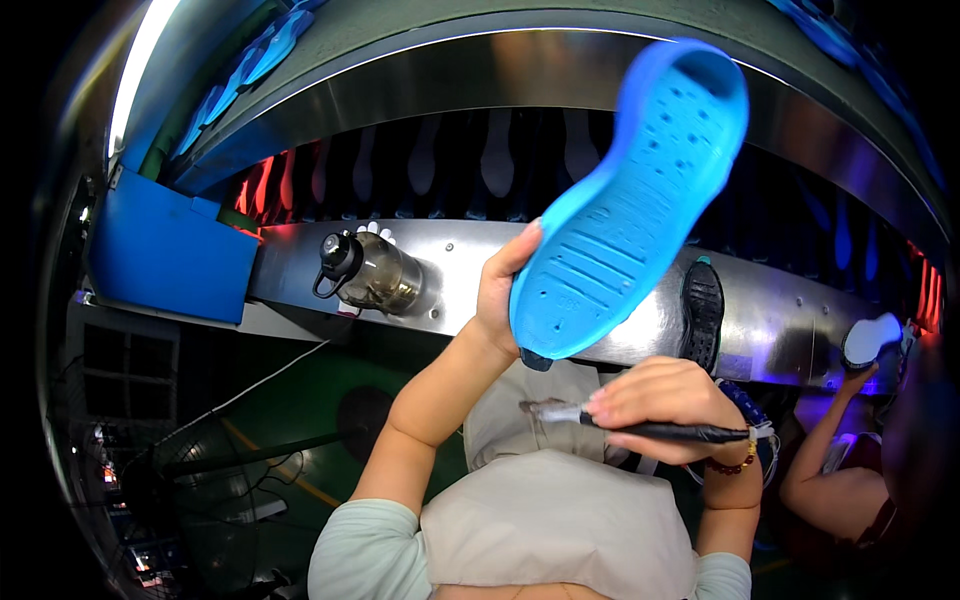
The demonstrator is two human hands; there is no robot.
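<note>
My left hand [497,290] grips a large bright blue shoe sole [605,235] by its left edge near the lower end. The sole is tilted, its inner side with grooves and small holes facing up, and a small black piece [536,359] shows at its lower tip. My right hand [668,400] is closed around a brush [690,432] with a black handle. Its pale tip points left, below the sole and apart from it. Beyond my right hand, a black shoe sole [703,315] lies on the metal ledge [455,265].
A dark translucent bottle [375,272] stands on the ledge at left, beside a blue panel [170,250]. Behind the ledge, several soles hang or stand in a dark, partly red-lit opening. At far right a co-worker's hand [860,375] holds a pale-topped shoe part [870,340].
</note>
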